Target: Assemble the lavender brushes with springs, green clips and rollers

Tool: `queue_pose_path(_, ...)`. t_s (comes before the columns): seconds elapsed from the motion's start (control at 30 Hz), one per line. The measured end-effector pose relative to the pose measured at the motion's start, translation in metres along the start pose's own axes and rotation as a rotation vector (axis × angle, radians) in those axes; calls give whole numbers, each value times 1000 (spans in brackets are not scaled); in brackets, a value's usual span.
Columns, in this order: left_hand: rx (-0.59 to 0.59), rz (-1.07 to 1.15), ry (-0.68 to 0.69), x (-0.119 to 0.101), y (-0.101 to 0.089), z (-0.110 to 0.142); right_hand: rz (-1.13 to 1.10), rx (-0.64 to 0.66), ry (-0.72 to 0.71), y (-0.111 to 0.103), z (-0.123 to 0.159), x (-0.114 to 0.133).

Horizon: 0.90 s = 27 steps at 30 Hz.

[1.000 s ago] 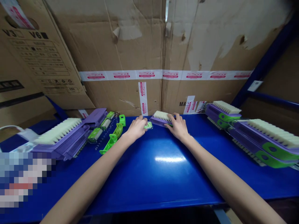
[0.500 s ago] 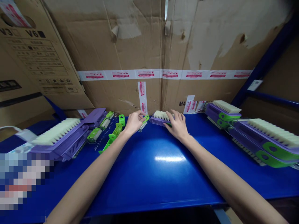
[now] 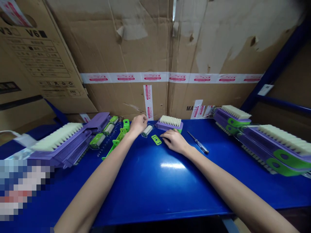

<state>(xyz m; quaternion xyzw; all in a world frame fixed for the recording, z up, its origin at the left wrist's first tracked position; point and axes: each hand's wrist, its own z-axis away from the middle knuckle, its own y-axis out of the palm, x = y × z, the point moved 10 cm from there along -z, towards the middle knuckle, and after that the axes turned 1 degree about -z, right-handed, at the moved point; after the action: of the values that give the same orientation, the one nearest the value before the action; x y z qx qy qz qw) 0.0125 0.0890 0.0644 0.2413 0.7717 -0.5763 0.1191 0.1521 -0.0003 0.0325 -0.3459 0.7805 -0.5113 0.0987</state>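
Note:
My left hand (image 3: 138, 124) is closed on a small white roller part (image 3: 147, 130) at the back of the blue table (image 3: 157, 181). A flat green plate (image 3: 156, 139) lies on the table just right of it. My right hand (image 3: 173, 141) rests palm down beside that plate, fingers together and stretched toward it, holding nothing. Just behind my right hand stands a small purple brush (image 3: 170, 123) with white bristles up. A small screwdriver (image 3: 199, 142) lies to the right of my right hand.
Purple brushes with white bristles are piled at the left (image 3: 60, 142) and at the right (image 3: 272, 142). Green handles (image 3: 119, 139) and roller pieces (image 3: 98, 139) lie left of my hands. Cardboard boxes (image 3: 155, 55) wall the back. A blue rack post (image 3: 274, 68) rises at right.
The green plate has come off the roller and now lies on the table. My right hand left the small brush and moved down beside the plate, uncovering the screwdriver.

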Motion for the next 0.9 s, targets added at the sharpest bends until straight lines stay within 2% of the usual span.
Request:
queue_pose_path(0.1, 29, -349, -88, 18, -2, -3, -30, -18, -37, -8, 1, 15)
queue_pose_path(0.17, 84, -474, -126, 25, 2, -3, -47, 43, -73, -5, 1, 27)
queue_pose_path(0.27, 139, -545, -141, 30, 7, -1, -45, 126, -85, 2, 1, 35)
queue_pose_path(0.37, 140, -560, -118, 28, 7, 0, -28, 107, -65, 0, 0, 29)
queue_pose_path(0.43, 88, -560, -86, 22, 1, 0, -9, 84, -56, -2, 0, 22)
queue_pose_path(0.57, -148, -485, 29, -6, -23, 2, 50, 39, -42, -4, 0, 13)
queue_pose_path(0.63, -207, -379, 121, -24, -29, 7, 74, -47, -22, -12, 0, 10)
queue_pose_path(0.67, -201, -308, 183, -34, -29, 10, 83, -104, -9, -17, 0, 9)
queue_pose_path(0.7, -164, -225, 252, -45, -26, 13, 93, -163, 6, -23, 0, 9)
queue_pose_path(0.77, 5, -42, 386, -65, -11, 23, 126, -249, 34, -32, 0, 8)
queue_pose_path(0.83, 239, 133, 479, -83, 9, 37, 160, -250, 61, -33, -1, 7)
queue_pose_path(0.9, 398, 288, 498, -92, 23, 48, 161, -195, 96, -28, -2, 2)
